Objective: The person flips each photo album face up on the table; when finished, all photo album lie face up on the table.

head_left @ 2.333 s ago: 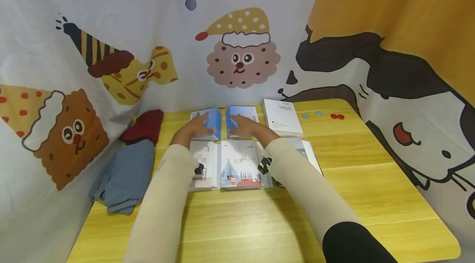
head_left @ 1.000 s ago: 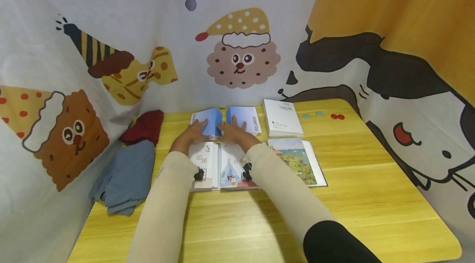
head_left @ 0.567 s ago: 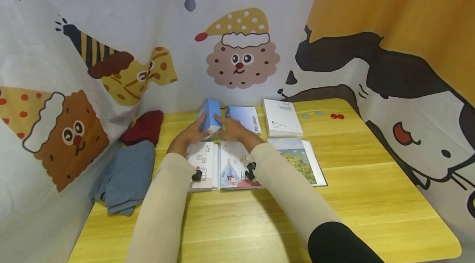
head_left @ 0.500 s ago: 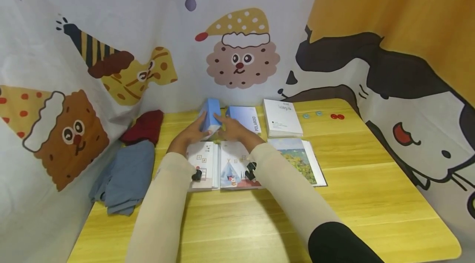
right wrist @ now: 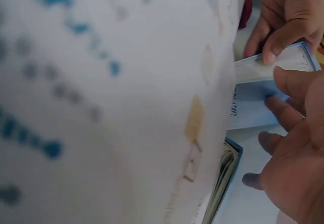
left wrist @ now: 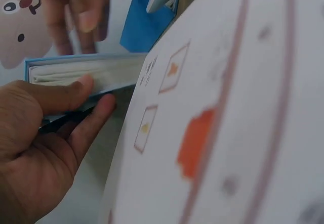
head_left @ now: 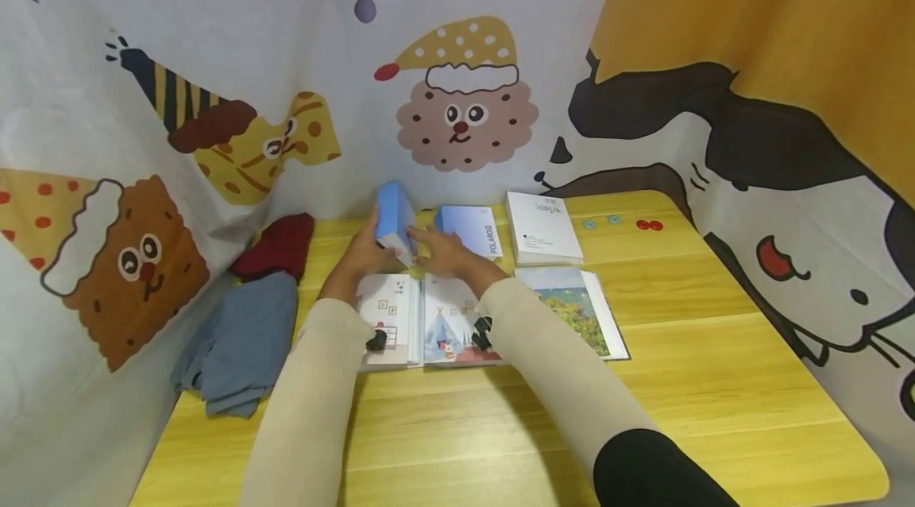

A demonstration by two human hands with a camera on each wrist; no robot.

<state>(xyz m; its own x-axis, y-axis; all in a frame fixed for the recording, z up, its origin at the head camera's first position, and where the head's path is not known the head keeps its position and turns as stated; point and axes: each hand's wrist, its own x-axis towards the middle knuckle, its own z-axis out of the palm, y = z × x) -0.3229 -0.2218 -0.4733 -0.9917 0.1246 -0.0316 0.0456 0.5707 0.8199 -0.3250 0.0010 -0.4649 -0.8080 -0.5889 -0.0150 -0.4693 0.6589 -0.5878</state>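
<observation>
A blue photo album (head_left: 393, 213) stands tilted on edge, raised off the back left of the table. My left hand (head_left: 361, 256) grips it, thumb on one side and fingers on the other, as the left wrist view shows at the album's page edge (left wrist: 66, 72). My right hand (head_left: 449, 256) is beside it with fingers spread; in the right wrist view its index fingertip touches the printed cover (right wrist: 248, 105), and its thumb lies near the page edge. To the right lies a second blue album (head_left: 475, 229) marked POLAROID.
White picture-covered albums (head_left: 457, 332) lie in front, under my forearms. An album with a tree picture (head_left: 572, 308) is to the right, a white book (head_left: 545, 227) behind it. Red buttons (head_left: 649, 225) lie farther right. Grey-blue folded cloth (head_left: 246, 340) and dark red cloth (head_left: 279, 246) are at left.
My right hand left the right blue album and came over to the left one. The left album went from lying flat to standing tilted, lifted and shifted slightly left in my left hand.
</observation>
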